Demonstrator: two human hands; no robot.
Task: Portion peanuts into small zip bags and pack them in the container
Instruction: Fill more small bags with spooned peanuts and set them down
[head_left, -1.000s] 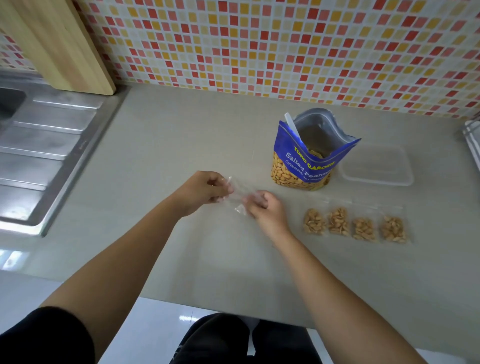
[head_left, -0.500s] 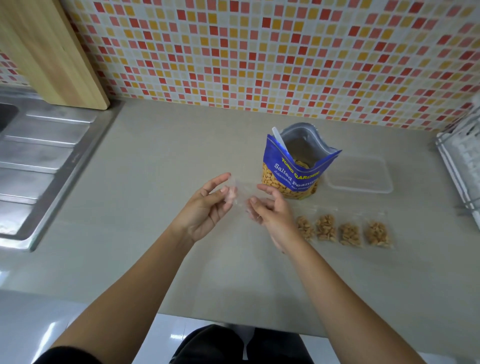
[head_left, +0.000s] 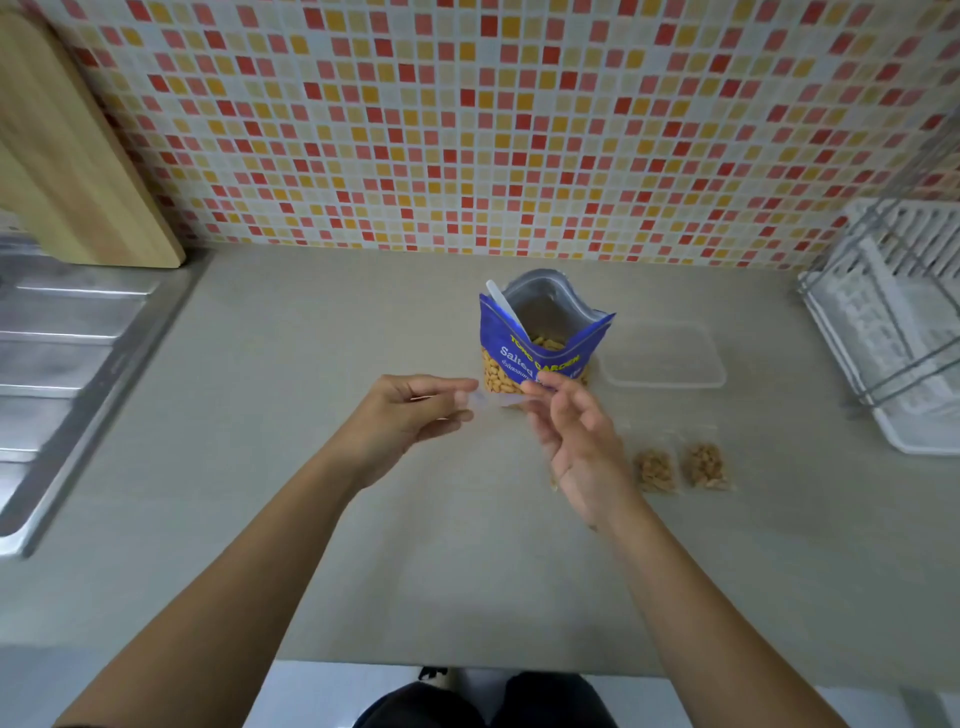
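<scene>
A blue peanut pouch (head_left: 540, 348) stands open on the counter with a white spoon (head_left: 506, 306) sticking out of it. Just in front of it my left hand (head_left: 410, 415) and my right hand (head_left: 571, 431) pinch the two ends of an empty clear zip bag (head_left: 498, 401), held above the counter. Two filled zip bags of peanuts (head_left: 655, 470) (head_left: 705, 466) lie to the right of my right hand; others are hidden behind it. A clear plastic container (head_left: 665, 356) sits to the right of the pouch.
A steel sink drainboard (head_left: 67, 364) fills the left side, with a wooden cutting board (head_left: 67, 156) leaning on the tiled wall. A white dish rack (head_left: 893, 322) stands at the right edge. The counter's front edge (head_left: 467, 660) is near my body.
Both hands have risen and moved toward the pouch with the empty bag stretched between them. The view has tilted up and my right hand now covers some of the filled bags.
</scene>
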